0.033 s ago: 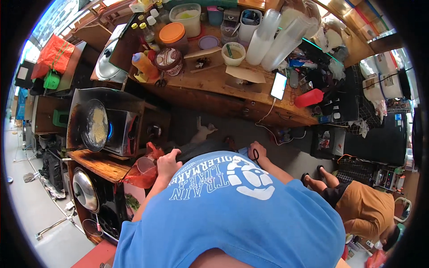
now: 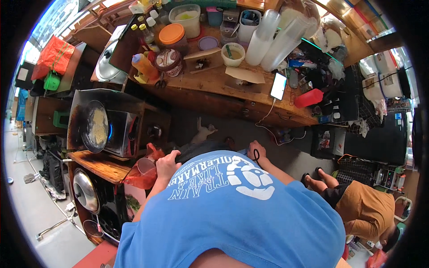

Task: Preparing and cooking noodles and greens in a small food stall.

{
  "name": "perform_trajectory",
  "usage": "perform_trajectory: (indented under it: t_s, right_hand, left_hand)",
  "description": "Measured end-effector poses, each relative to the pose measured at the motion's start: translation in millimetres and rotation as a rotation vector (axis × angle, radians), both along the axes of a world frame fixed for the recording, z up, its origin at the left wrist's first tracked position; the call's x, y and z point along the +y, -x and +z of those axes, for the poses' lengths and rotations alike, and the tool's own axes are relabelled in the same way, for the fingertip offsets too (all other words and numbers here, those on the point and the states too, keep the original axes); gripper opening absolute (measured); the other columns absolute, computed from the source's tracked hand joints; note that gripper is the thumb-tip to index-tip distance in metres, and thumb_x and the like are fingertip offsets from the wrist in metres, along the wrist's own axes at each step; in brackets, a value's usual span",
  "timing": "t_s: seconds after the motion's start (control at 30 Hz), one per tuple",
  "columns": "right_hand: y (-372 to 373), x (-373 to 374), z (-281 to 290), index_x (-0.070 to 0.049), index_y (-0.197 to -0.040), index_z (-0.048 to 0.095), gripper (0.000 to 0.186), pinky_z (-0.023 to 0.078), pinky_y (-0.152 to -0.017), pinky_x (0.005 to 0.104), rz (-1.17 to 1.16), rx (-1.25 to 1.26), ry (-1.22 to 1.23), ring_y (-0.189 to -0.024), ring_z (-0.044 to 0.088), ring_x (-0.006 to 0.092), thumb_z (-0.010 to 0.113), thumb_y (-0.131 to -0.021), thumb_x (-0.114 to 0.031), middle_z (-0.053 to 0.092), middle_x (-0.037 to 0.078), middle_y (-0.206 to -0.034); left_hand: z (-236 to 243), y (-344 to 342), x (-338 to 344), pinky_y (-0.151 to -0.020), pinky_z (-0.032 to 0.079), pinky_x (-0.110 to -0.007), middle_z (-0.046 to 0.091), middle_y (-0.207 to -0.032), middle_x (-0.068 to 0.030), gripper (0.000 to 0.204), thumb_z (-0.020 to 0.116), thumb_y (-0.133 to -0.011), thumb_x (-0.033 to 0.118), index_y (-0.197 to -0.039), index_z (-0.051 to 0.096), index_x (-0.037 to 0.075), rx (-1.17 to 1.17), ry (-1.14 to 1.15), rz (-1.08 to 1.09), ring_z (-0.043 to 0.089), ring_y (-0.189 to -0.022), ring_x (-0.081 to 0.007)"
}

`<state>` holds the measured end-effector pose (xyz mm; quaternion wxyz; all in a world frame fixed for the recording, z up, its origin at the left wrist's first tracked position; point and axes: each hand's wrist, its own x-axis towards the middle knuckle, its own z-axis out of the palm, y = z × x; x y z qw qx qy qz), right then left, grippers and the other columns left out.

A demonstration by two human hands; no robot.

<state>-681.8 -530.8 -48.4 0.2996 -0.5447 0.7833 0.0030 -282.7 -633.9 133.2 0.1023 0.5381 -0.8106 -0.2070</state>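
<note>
My left hand (image 2: 168,164) is at my left hip, its fingers curled at the edge of dark cloth (image 2: 203,147). Beside it hangs a red plastic bag (image 2: 135,177) with a clear cup (image 2: 145,165) in it. My right hand (image 2: 257,152), a black band at the wrist, is closed low at my right side; what it grips, if anything, is hidden. To the left, a dark frying pan (image 2: 87,136) holds pale yellow food (image 2: 98,125) on a stove (image 2: 123,138) with a blue flame showing. Neither hand touches the pan.
Ahead runs a wooden counter (image 2: 201,91) with tubs, sauce bottles, plastic cup stacks (image 2: 263,40) and a charging phone (image 2: 278,85). A cat (image 2: 203,132) lies on the floor before me. Another person (image 2: 366,207) is at the right. A lidded pan (image 2: 85,190) sits nearer left.
</note>
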Motion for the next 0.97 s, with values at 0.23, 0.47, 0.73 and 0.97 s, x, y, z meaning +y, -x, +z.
perform_trajectory:
  t_s: [0.23, 0.47, 0.73, 0.97]
  right_hand:
    - [-9.7, 5.8, 60.7, -0.003, -0.093, 0.071, 0.023, 0.051, -0.077, 0.0346, -0.082, -0.901, -0.013, -0.086, 0.066, 0.0210, 0.074, -0.081, -0.023, 0.070, 0.009, -0.092]
    - [-31.5, -7.8, 40.5, -0.003, -0.104, 0.072, 0.028, 0.051, -0.074, 0.0307, -0.157, -1.237, -0.379, -0.084, 0.063, 0.0124, 0.074, -0.083, -0.021, 0.071, 0.004, -0.092]
    - [-38.8, 0.9, 137.7, -0.006, -0.079, 0.063, 0.010, 0.043, -0.055, 0.0290, -0.498, -1.260, -0.021, -0.063, 0.054, 0.0106, 0.070, -0.077, -0.013, 0.061, 0.000, -0.072]
    - [-13.8, 73.3, 172.3, -0.002, -0.086, 0.067, 0.012, 0.047, -0.065, 0.0306, -0.108, -0.786, -0.145, -0.071, 0.055, 0.0087, 0.069, -0.082, -0.013, 0.065, 0.002, -0.075]
  left_hand:
    - [18.2, -20.0, 13.4, -0.067, 0.055, -0.041, 0.071, -0.086, -0.0131, 0.046, 0.072, -0.065, 0.010, -0.110, 0.065, 0.013, 0.124, 0.171, 0.050, 0.070, -0.077, -0.0336]
    - [-15.8, -20.2, 5.8, -0.058, 0.050, -0.031, 0.067, -0.072, -0.0107, 0.050, 0.061, -0.069, -0.003, -0.119, 0.061, 0.006, 0.405, -0.163, 0.296, 0.063, -0.060, -0.0176]
    - [-11.2, -29.6, 13.0, -0.061, 0.048, -0.027, 0.062, -0.076, -0.0056, 0.065, 0.075, -0.071, 0.001, -0.132, 0.053, 0.009, 0.660, -0.596, 0.245, 0.061, -0.070, -0.0123]
    - [-10.1, -97.4, 45.8, -0.082, 0.053, -0.049, 0.070, -0.107, -0.0203, 0.068, 0.073, -0.073, 0.003, -0.135, 0.051, 0.017, 0.007, -0.097, 0.040, 0.070, -0.097, -0.0363]
